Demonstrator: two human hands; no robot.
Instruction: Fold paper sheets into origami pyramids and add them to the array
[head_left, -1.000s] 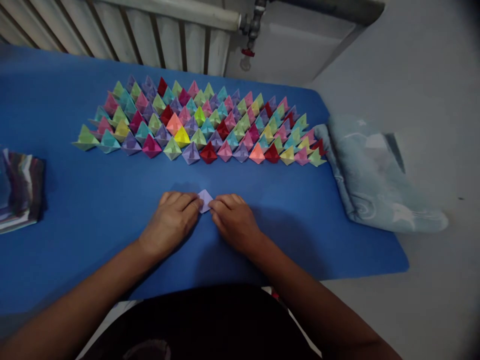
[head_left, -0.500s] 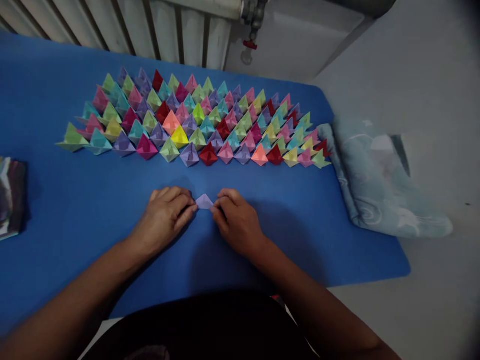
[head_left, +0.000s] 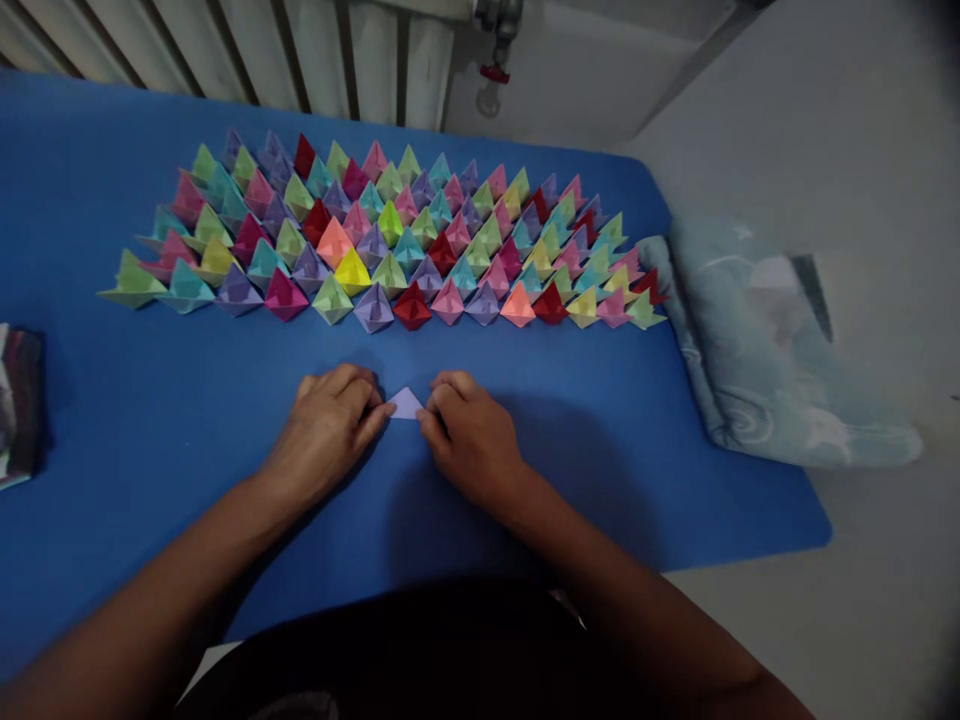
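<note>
A small lavender piece of folded paper [head_left: 406,404], triangular with its point away from me, lies low over the blue mat [head_left: 225,400]. My left hand [head_left: 330,415] pinches its left corner between thumb and curled fingers. At the right corner my right hand [head_left: 471,425] grips it the same way. Both corners are partly hidden by the fingertips. Beyond my hands stand several rows of folded paper boats [head_left: 412,307] in green, turquoise, purple, pink, red, yellow and orange, packed close together.
A folded light-blue patterned blanket [head_left: 757,350] rests over the mat's right edge. Something dark and plastic-looking [head_left: 22,400] lies at the far left. Behind the mat are a white radiator [head_left: 277,50] and a valve with a red handle [head_left: 495,74].
The view has shifted slightly. Both hands keep hold of the lavender paper, with the fingers a little changed and more of its face showing.
</note>
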